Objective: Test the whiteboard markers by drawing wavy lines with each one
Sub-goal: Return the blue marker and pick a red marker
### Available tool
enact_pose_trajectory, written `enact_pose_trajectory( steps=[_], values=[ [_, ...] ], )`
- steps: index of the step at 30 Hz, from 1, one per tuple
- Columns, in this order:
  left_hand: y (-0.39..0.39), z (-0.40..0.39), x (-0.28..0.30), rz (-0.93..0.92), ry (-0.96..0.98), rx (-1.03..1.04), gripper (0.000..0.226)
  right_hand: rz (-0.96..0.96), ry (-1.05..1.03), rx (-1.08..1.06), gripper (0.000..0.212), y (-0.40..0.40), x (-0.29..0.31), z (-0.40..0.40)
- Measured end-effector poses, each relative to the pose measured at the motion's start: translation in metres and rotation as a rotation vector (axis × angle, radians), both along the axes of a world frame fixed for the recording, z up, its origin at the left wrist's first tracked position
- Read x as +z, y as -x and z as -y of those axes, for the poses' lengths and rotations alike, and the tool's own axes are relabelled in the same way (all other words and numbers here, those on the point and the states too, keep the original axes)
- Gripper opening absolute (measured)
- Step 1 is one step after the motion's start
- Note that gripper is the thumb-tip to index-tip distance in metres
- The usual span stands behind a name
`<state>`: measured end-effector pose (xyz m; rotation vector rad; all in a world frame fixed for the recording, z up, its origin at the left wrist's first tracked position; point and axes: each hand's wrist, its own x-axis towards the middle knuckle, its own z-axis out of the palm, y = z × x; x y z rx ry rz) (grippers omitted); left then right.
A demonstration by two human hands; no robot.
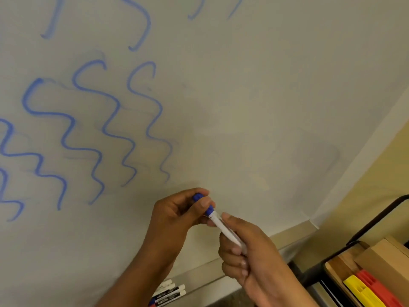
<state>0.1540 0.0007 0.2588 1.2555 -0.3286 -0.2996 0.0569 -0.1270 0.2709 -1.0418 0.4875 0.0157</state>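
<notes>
Waves of blue (93, 129) already cover the whiteboard (265, 85); left hand (177, 209) pinches the blue cap (204, 203), right hand (250, 258) grips the marker (223, 229); spare markers (169, 294) seemingly wait.

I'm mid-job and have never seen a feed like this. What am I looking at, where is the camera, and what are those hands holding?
There is no machine here: these are a person's two bare hands, seen from one wide-angle camera worn on the head, looking forward and down. In front is a whiteboard with several blue wavy lines already drawn on its left part; the right part is bare. The right hand has its grip on the white barrel of a marker, and the left hand pinches its blue cap. The cap sits at the barrel's end; I cannot tell whether it is going on or coming off. Below, on the ledge, lie more markers. At the lower right are a cardboard box and yellow and red plastic pieces.
</notes>
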Motion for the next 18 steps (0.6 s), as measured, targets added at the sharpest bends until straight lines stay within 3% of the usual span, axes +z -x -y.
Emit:
enact_pose_trajectory(
  steps=[3,6,11,14,18],
  values=[
    [0.005,-0.018,-0.032,-0.272,0.071,0.094,0.026,0.031,0.182,-0.047,0.022,-0.001,-0.021,-0.004],
    [0.011,-0.040,-0.061,-0.416,0.092,0.122,0.020,0.047,0.259,-0.110,0.019,0.002,-0.043,-0.017],
    [0.023,-0.080,-0.105,-0.544,0.024,0.128,0.026,0.136,0.425,-0.158,0.023,0.004,-0.078,-0.050],
    [0.034,-0.105,-0.138,-0.570,-0.078,0.138,0.028,0.189,0.572,-0.052,0.009,0.000,-0.103,-0.068],
    [0.050,-0.149,-0.180,-0.548,-0.314,0.149,0.029,0.202,0.784,0.142,0.015,-0.005,-0.149,-0.092]
  ],
)
